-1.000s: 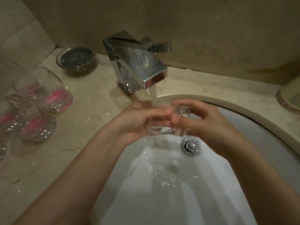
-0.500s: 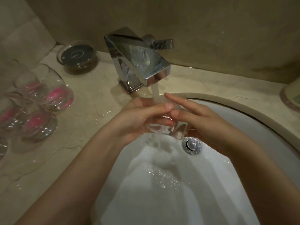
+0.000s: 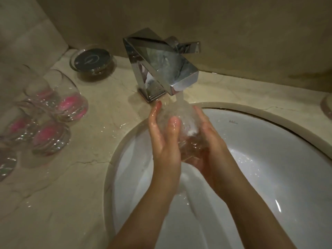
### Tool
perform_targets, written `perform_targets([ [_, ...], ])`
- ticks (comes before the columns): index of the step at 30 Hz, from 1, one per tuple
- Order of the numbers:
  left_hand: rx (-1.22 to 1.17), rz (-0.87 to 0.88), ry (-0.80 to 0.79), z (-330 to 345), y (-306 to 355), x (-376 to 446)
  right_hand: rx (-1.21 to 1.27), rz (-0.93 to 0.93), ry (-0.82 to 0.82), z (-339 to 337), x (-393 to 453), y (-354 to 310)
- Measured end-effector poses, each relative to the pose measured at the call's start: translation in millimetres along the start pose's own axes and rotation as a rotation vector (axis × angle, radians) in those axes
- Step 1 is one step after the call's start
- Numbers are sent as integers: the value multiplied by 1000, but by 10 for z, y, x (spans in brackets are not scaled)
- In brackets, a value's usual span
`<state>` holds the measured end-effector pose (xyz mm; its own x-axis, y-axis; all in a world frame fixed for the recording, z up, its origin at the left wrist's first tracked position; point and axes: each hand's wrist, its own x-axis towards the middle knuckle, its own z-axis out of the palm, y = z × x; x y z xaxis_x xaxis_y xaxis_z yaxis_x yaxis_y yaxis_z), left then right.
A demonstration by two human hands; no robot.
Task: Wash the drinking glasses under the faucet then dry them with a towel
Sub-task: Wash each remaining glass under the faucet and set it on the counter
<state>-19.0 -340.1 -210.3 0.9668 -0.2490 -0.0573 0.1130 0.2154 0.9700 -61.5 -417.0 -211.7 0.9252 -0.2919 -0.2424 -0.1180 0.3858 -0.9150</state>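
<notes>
Glass held: a clear, round-bodied drinking glass [image 3: 181,128] sits between both hands over the white oval porcelain sink [image 3: 269,168], at about 6 o'clock from the spout of the angular chrome faucet [image 3: 159,69], with the stream of running water [image 3: 179,99] falling onto it.
Left hand grip: the left hand [image 3: 165,139] cups the glass's left side, thumb pressed on the near face and fingers stretched up the far side, half closed round it.
Right hand grip: the right hand [image 3: 208,141] cradles the right side and bottom, palm up, fingers curved under the glass.
Slip risk: both hands and the glass are wet, so I judge a turn of the glass could let it slide out and strike the porcelain below.
Knock risk: the rim sits just under the faucet spout; lifting without drawing back first could chip it against the metal.
Splash risk: water hitting the curved glass likely sprays toward 9 o'clock, where the beige marble counter [image 3: 75,186] already shows wet patches.
Waiting glasses: a cluster of clear tumblers with pink bases [image 3: 59,112] lies at 9 o'clock of the sink, close together and touching; setting a wet glass down there could clink or tip one.
Other things: a round glass dish with a dark lid [image 3: 92,60] stands at 10 o'clock, left of the faucet.
Towel: none is in view, so drying means reaching out of frame.
</notes>
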Motion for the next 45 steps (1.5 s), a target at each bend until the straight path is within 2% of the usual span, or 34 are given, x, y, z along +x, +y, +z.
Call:
perform_targets([
  [3, 62, 41, -84, -4, 29, 25, -409, -184, 101, 30, -34, -44],
  [5, 133, 99, -122, 16, 66, 22, -497, -256, 118, 54, -65, -40],
  [7, 137, 90, -140, 24, 74, 16, -435, -239, 111, 83, -78, -20],
  [11, 52, -7, -110, -5, 38, 35, -74, -79, 53, 84, -26, -1],
  [13, 120, 6, -108, -23, 18, 23, -145, -99, 69, 91, -21, 3],
  [16, 249, 53, -129, -21, 1, -4, -428, -172, 141, 131, -65, -17],
  [18, 290, 72, -138, -24, 7, -17, -511, -206, 177, 152, -103, -26],
  [20, 228, 53, -154, -41, 6, -11, -459, -201, 169, 165, -95, -18],
  [22, 96, -3, -167, -83, -18, 16, -284, -146, 121, 142, -60, 5],
  [24, 68, -6, -175, -103, -38, 20, -177, -112, 82, 107, -32, 20],
  [30, 332, 147, -232, -88, -45, -55, -517, -238, 194, 138, -97, 34],
  [32, 213, 62, -219, -105, -37, -23, -435, -197, 162, 149, -72, 17],
  [34, 18, -47, -186, -122, -37, 33, -206, -93, 99, 144, -38, -2],
  [36, -39, -43, -150, -116, -31, 54, -123, -60, 52, 135, -37, -33],
  [38, 80, 49, -147, -101, -17, 54, -245, -109, 85, 152, -36, -44],
  [40, 270, 191, -202, -91, 1, 48, -469, -213, 128, 172, -53, -35],
  [42, 290, 231, -226, -106, -18, 52, -572, -287, 177, 163, -79, -15],
  [45, 39, -20, -226, -138, 10, 74, -417, -225, 157, 165, -61, -32],
])
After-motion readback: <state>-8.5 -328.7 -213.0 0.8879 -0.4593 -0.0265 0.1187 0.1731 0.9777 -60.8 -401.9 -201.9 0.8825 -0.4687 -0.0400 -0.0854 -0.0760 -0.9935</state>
